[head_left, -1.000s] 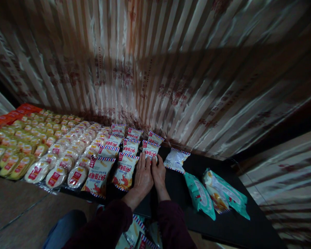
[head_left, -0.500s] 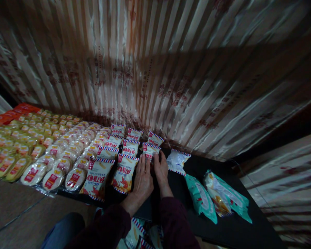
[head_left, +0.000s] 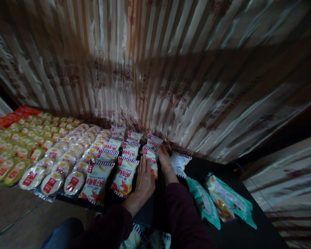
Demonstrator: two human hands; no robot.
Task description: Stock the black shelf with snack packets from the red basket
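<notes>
My left hand [head_left: 144,180] lies with its fingers stretched forward along the left edge of a white snack bag [head_left: 152,160] with red lettering and a striped border. On that bag's right side is my right hand [head_left: 166,159], its fingers extended and the tips by the lower right corner of the snack bag behind [head_left: 154,140]. Neither hand is wrapped around a bag. Similar bags stand in rows to the left, among them a front snack bag [head_left: 124,176] close beside my left hand. Part of the nearest bag is hidden by my left fingers.
Round white packaged cakes [head_left: 52,182], yellow packs [head_left: 17,172] and orange packs [head_left: 5,119] fill the left side. A white bag [head_left: 180,164] and teal bags [head_left: 203,200] lie on the black table [head_left: 238,231] at right. A striped plastic curtain [head_left: 145,62] hangs behind; more bags [head_left: 131,240] sit below.
My right hand has moved forward, from the nearer bag's side toward the bag behind. My left hand stays beside the nearer bag, of which more now shows. The view has shifted slightly.
</notes>
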